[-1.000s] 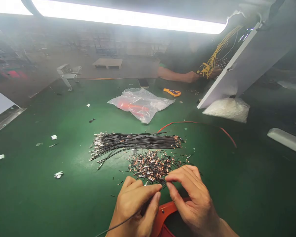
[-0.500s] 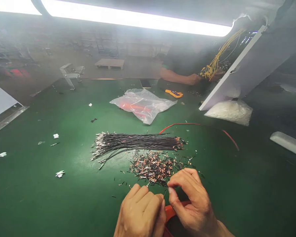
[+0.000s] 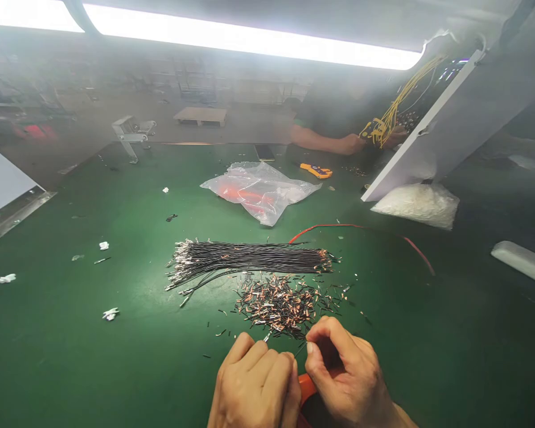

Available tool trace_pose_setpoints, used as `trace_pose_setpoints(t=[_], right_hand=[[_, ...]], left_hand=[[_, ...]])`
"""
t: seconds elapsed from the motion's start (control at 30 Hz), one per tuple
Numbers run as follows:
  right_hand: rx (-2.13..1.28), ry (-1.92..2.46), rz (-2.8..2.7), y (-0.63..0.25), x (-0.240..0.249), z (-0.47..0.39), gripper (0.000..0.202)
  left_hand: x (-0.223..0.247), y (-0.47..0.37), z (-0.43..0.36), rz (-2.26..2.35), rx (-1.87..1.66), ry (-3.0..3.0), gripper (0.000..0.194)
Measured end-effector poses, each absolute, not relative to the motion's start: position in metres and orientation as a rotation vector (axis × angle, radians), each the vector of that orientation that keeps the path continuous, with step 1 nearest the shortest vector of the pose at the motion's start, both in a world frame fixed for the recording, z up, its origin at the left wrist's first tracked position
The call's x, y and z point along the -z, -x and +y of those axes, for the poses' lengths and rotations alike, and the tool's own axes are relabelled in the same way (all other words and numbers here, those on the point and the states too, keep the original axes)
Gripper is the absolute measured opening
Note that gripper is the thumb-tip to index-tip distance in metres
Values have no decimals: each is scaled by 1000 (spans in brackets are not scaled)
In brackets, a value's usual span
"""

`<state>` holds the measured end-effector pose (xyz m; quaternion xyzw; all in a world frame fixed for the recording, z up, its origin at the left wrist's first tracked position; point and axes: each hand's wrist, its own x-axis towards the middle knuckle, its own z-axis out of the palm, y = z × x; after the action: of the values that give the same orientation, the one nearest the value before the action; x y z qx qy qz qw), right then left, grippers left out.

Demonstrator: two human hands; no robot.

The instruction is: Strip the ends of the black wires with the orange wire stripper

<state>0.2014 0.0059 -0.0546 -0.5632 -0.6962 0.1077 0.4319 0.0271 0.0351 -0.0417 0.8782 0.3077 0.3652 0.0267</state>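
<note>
My left hand (image 3: 256,380) is closed round a thin black wire (image 3: 300,348), with a silvery terminal showing above its knuckles. My right hand (image 3: 345,371) pinches the wire's other end between thumb and forefinger. Below and between the hands is a red-orange handled object (image 3: 307,387), mostly hidden. Just beyond my fingers lies a heap of short black and copper-coloured wire scraps (image 3: 279,303). Behind the heap, a bundle of long black wires (image 3: 254,257) lies sideways, silvery terminals at the left and copper ends at the right.
On the green table (image 3: 151,356) are a clear plastic bag (image 3: 263,190) with red contents, a yellow-orange tool (image 3: 316,171), a red wire (image 3: 339,225) and a bag of white pieces (image 3: 419,205). Across the table, a person's hand (image 3: 352,144) is near yellow wires (image 3: 390,119).
My right hand has shifted slightly down, its thumb and forefinger a little farther from my left hand. The whole view has moved slightly.
</note>
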Motion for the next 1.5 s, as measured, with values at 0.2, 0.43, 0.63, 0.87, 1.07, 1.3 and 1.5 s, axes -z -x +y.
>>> trace_pose_setpoints(t=[0.2, 0.43, 0.63, 0.87, 1.07, 1.3, 1.5], right_hand=[[-222, 1429, -1718, -201, 55, 7, 14], [-170, 1501, -1673, -212, 44, 15, 14], [-181, 1435, -1654, -210, 43, 18, 12], [-250, 1393, -1648, -212, 43, 20, 20], [-267, 1380, -1679, -213, 41, 19, 20], [-248, 1337, -1759, -211, 39, 17, 15], [-267, 1313, -1829, -213, 48, 15, 15]], left_hand=[[42, -29, 34, 952, -1114, -2733, 24], [41, -19, 36, 1107, -1072, -2675, 26], [47, -23, 35, 1142, -1143, -2563, 17], [45, -22, 35, 1140, -1141, -2461, 17], [45, -22, 35, 1118, -1200, -2395, 19], [48, -23, 36, 1108, -1216, -2398, 21], [54, -25, 39, 1108, -1330, -2394, 21]])
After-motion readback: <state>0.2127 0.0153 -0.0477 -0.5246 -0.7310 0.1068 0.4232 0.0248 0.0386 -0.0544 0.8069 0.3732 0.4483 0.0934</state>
